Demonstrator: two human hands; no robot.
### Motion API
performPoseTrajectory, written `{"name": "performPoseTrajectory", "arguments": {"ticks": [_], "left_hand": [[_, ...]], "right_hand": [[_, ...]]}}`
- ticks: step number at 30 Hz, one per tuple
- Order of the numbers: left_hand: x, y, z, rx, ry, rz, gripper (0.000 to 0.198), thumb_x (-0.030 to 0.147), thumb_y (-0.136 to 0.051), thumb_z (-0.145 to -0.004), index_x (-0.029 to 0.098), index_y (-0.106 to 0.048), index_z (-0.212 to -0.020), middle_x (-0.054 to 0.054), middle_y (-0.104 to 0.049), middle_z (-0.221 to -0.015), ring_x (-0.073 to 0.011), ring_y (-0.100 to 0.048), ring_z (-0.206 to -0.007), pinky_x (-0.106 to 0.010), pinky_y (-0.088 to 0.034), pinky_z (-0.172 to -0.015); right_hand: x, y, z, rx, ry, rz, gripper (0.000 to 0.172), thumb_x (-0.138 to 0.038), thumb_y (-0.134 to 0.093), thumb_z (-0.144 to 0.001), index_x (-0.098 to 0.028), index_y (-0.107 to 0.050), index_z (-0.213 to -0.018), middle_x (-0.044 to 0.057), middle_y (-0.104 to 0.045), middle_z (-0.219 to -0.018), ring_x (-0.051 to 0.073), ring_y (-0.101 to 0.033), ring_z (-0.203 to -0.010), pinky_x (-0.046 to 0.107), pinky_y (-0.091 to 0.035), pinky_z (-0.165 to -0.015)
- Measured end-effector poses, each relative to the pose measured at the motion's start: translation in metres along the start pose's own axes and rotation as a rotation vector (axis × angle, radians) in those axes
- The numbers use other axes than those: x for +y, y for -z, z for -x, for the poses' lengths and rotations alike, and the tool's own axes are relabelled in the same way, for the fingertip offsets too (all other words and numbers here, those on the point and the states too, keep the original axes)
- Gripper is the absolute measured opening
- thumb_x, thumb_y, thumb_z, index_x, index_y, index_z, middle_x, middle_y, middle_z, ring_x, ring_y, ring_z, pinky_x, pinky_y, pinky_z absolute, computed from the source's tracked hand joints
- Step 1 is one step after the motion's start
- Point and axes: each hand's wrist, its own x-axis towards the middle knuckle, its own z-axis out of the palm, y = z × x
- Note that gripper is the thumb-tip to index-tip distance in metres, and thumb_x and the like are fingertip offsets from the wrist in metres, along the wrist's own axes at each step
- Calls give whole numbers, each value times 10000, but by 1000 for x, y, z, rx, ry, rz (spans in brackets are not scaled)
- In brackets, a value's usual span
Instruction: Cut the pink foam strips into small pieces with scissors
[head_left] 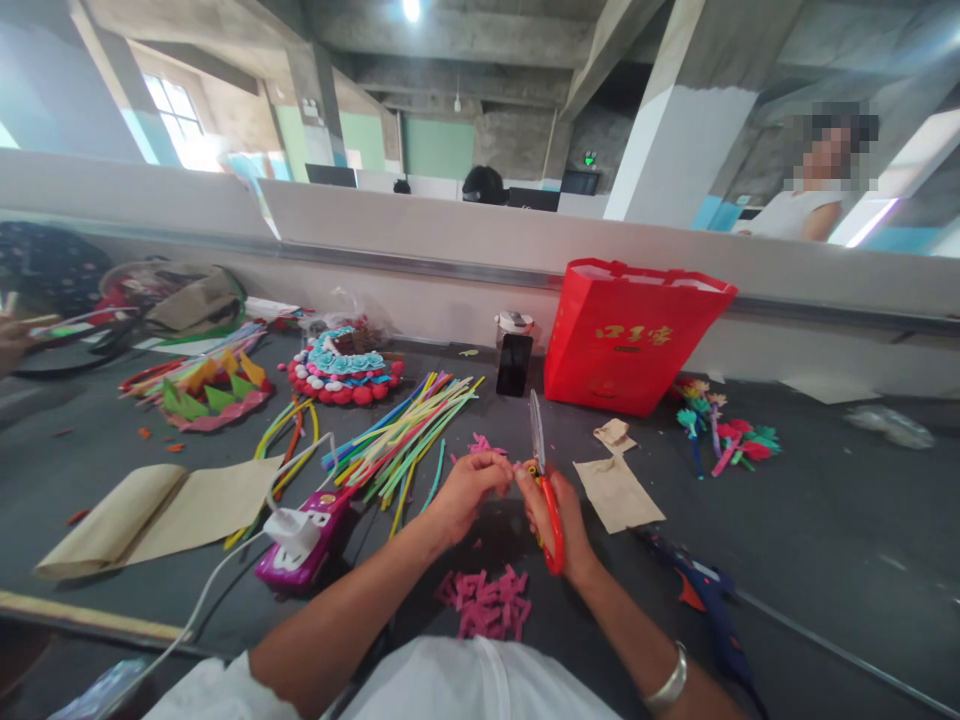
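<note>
My right hand (568, 515) is closed around a pair of scissors with red handles (553, 530); their metal blades point up and away from me. Close beside it, my left hand (471, 490) has its fingers pinched together, the tips almost touching my right fingertips. Whatever sits in that pinch is too small to make out. Below the hands, near my body, lies a heap of short pink cut pieces (491, 603). More pink pieces (482, 443) are scattered just behind my left hand.
Left of my hands lie a bundle of coloured pipe cleaners (420, 430), a purple power socket (307, 545) with a cable, and brown paper (217, 500). A phone (514, 364) and red bag (634, 340) stand behind. A glue gun (705, 590) rests at right.
</note>
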Motion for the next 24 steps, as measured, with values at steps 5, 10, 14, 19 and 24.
{"name": "performPoseTrajectory", "arguments": {"ticks": [5, 10, 14, 19, 24], "left_hand": [[5, 0, -1, 59, -82, 210, 67, 186, -649, -668, 162, -608, -622, 22, -533, -581, -100, -481, -573, -239, -373, -627], [8, -2, 0, 87, -110, 289, 90, 220, -674, -695, 173, -599, -680, 23, -557, -641, -108, -530, -631, -243, -413, -673], [8, -5, 2, 112, -86, 317, 129, 230, -706, -673, 172, -601, -718, 23, -575, -662, -107, -539, -619, -242, -419, -650], [6, -5, 2, 107, -60, 317, 143, 243, -703, -686, 166, -583, -701, 20, -574, -644, -99, -521, -585, -234, -405, -609], [5, -6, 3, 107, -49, 316, 147, 245, -705, -687, 160, -587, -704, 18, -570, -634, -94, -511, -573, -231, -395, -597]], "right_hand": [[-1, -1, 2, -40, 77, 242, 268, -448, -454, -901, -202, -524, -976, 50, -663, -839, 212, -652, -788, 278, -453, -680], [-8, -5, 8, -109, 77, 457, 272, -455, -427, -917, -199, -480, -992, 50, -662, -782, 225, -657, -716, 261, -393, -588], [-11, -6, 11, -111, 89, 533, 249, -437, -465, -900, -213, -468, -1007, 17, -649, -728, 211, -648, -656, 246, -345, -551], [-9, -7, 11, -116, 115, 523, 193, -367, -485, -884, -216, -458, -1001, 9, -650, -744, 198, -644, -651, 237, -328, -545], [-9, -7, 11, -117, 112, 533, 186, -364, -489, -886, -218, -452, -995, 5, -649, -743, 196, -637, -636, 237, -312, -541]]}}
